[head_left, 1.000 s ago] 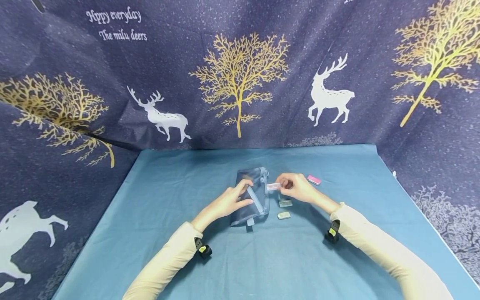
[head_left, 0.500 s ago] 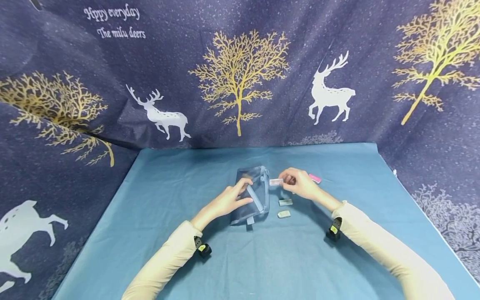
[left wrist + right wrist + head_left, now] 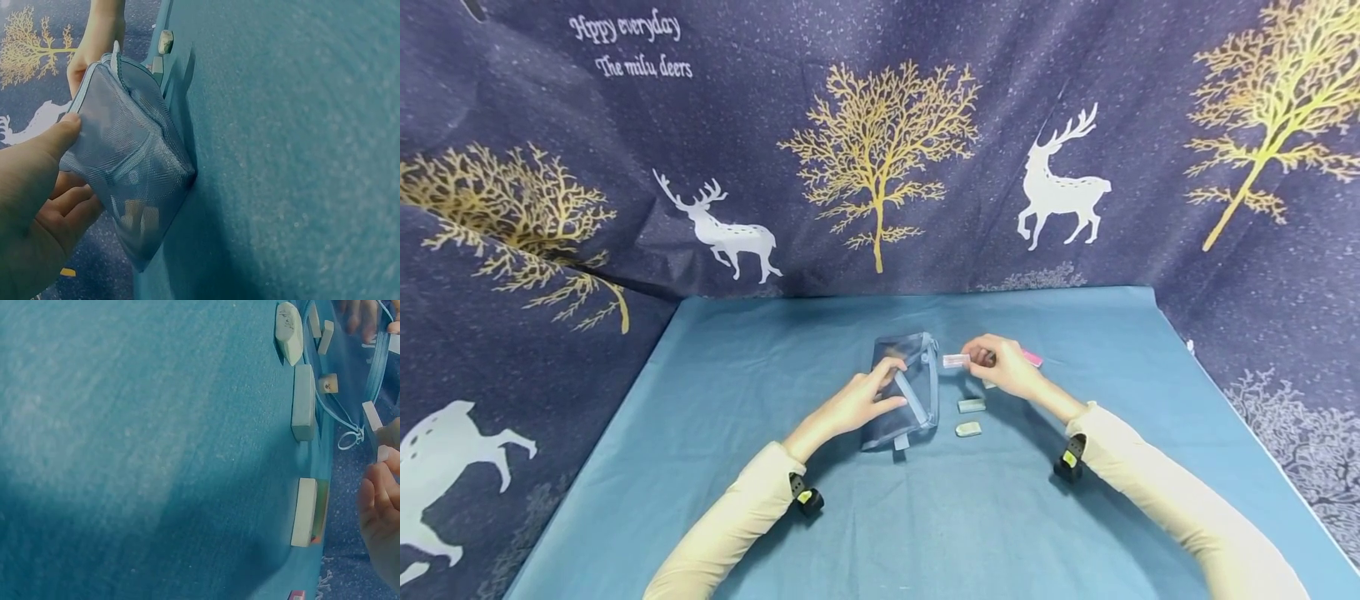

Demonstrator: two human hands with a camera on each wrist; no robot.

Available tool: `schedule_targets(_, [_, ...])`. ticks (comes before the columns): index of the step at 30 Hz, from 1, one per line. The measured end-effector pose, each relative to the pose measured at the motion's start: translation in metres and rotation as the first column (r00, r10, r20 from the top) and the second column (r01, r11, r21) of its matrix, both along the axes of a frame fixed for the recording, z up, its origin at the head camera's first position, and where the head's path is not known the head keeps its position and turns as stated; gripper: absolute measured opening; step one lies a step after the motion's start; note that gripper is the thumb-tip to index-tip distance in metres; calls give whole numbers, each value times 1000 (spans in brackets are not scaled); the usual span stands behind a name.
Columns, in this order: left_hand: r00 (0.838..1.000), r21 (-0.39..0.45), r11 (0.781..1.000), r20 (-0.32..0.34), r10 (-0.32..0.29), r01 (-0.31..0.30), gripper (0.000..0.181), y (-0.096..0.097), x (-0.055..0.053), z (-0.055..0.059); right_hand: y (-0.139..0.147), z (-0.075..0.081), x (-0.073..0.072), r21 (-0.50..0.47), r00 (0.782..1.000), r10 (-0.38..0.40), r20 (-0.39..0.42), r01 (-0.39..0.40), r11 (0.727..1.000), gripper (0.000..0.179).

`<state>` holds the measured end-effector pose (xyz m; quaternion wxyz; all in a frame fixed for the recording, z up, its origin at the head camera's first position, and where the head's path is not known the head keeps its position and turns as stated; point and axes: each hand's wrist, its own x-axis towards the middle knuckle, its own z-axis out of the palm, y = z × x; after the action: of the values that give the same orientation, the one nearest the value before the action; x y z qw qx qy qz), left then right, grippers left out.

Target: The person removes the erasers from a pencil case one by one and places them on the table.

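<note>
My left hand (image 3: 850, 405) grips a blue see-through mesh zip pouch (image 3: 889, 348), thumb on its upper side near the zip. In the left wrist view the pouch (image 3: 134, 156) tilts up from the cloth, and small pale blocks (image 3: 141, 215) show through its lower corner. Between thumb and fingers, my right hand (image 3: 1006, 368) pinches a small white eraser with a pinkish label (image 3: 955, 361), held just right of the pouch's zipped edge and apart from it. In the right wrist view this eraser (image 3: 371, 419) appears edge-on near the pouch's cord loop.
On the blue cloth (image 3: 850, 533) right of the pouch lie a pale block-shaped eraser (image 3: 972, 406) and a worn, rounded one (image 3: 968, 429). Another pale eraser (image 3: 304, 512) sits under the right hand. Behind that hand is a pink one (image 3: 1032, 357), partly covered. A patterned curtain (image 3: 925, 167) hangs behind.
My right hand has drawn back slightly to the right and away from me with the eraser, widening the gap to the pouch. The left hand and pouch have stayed nearly still.
</note>
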<state>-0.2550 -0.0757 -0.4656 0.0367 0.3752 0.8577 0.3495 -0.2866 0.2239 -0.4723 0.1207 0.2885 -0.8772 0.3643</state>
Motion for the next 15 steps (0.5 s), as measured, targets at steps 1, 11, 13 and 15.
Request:
schedule_targets(1, [1000,-2,1000,2,1,-1,48,0,0,0,0,0,0,1,1000,-9,-4,9,1000,15])
schedule_targets(11, [1000,-3,1000,12,-3,3,49,-1,1,1,1,3,1,4,998,-53,19,53,999,15])
schedule_targets(13, [1000,1,1000,19,0,0,49,-1,0,2,2,2,0,7,998,-63,17,63,998,15])
schedule_targets(15, [1000,2,1000,22,-1,1,49,-1,0,3,4,1,0,12,997,-78,11,78,997,15])
